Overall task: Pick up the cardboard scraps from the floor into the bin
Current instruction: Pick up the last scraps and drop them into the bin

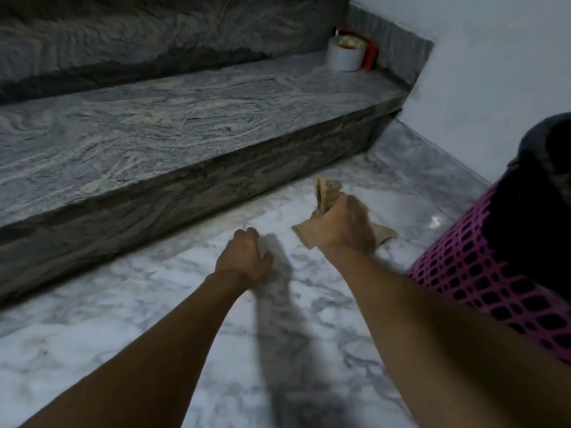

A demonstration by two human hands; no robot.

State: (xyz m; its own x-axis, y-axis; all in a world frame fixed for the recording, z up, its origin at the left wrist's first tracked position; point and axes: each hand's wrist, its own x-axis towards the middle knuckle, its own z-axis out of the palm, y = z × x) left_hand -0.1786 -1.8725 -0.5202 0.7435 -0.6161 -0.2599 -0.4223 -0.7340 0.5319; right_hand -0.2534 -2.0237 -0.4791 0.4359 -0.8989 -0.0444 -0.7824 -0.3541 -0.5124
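Marble floor (pixel 123 335) meets a grey granite step (pixel 160 118).

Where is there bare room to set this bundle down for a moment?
Bare marble floor lies left of the left hand, up to the step. The step's top is bare left of the tape roll. Crowded: between the right hand, its cardboard scraps and the pink bin.

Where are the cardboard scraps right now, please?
The cardboard scraps are right of centre in the head view, in the right hand, beside the pink bin.
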